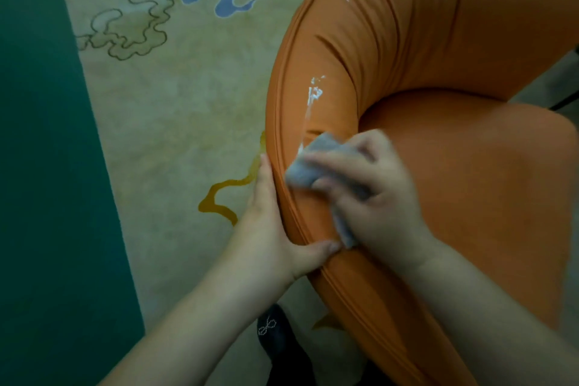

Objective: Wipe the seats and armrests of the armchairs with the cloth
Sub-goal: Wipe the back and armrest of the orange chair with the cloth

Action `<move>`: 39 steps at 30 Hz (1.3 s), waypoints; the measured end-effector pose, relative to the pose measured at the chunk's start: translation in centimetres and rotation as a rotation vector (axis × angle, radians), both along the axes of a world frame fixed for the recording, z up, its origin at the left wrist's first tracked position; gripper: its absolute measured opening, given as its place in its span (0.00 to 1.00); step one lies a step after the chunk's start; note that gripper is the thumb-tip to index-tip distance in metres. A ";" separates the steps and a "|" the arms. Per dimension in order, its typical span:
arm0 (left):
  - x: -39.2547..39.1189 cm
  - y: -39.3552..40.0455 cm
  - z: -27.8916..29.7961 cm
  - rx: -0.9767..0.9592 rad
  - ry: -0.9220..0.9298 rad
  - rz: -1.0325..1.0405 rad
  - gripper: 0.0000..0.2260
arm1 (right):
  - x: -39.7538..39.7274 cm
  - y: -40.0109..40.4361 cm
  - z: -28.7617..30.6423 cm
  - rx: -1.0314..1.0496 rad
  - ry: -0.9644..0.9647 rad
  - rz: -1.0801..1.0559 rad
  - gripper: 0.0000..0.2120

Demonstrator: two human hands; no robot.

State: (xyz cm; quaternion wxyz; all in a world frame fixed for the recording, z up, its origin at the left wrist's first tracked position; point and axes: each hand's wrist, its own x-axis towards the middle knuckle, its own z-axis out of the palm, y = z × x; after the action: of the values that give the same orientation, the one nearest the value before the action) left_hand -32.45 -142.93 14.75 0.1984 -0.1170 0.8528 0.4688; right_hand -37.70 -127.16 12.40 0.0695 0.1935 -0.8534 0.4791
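Note:
An orange armchair [438,41] fills the right side, its curved armrest [300,122] running down toward me and its seat cushion [485,166] to the right. White smears [314,94] streak the armrest. My right hand [372,194] grips a crumpled grey cloth [308,163] and presses it on the armrest just below the smears. My left hand [269,226] rests flat against the armrest's outer side, fingers straight, thumb lying over the top edge.
A beige carpet [175,122] with blue, yellow and outlined cloud patterns lies to the left of the chair, bordered by a dark green band [47,166]. My dark shoe [272,332] stands on the carpet beside the chair's base.

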 end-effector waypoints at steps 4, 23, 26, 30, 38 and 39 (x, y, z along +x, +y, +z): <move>-0.3 -0.3 -0.2 0.034 0.000 -0.029 0.63 | -2.3 -1.4 0.4 0.126 0.003 -0.018 0.12; -7.3 -3.0 0.3 0.035 0.040 -0.088 0.61 | -4.5 -2.0 0.2 0.107 0.025 -0.017 0.11; -8.2 -3.1 0.3 0.015 0.034 -0.112 0.61 | -9.1 -2.8 0.4 0.116 0.038 -0.136 0.10; -9.2 -3.2 0.4 -0.008 0.039 -0.122 0.60 | -10.2 -2.5 -0.6 -0.010 -0.042 -0.193 0.11; -11.9 -3.1 0.6 0.025 -0.007 -0.108 0.63 | -11.6 -2.7 -1.1 -0.085 -0.021 -0.213 0.12; -12.5 -3.2 0.6 0.018 -0.012 -0.111 0.63 | -12.8 -2.9 -1.0 -0.120 -0.044 -0.245 0.12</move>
State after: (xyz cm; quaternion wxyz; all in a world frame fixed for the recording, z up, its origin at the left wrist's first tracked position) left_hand -44.92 -146.15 15.37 0.2303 -0.0708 0.8525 0.4639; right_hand -50.46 -130.04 11.39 0.1205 0.0728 -0.8417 0.5213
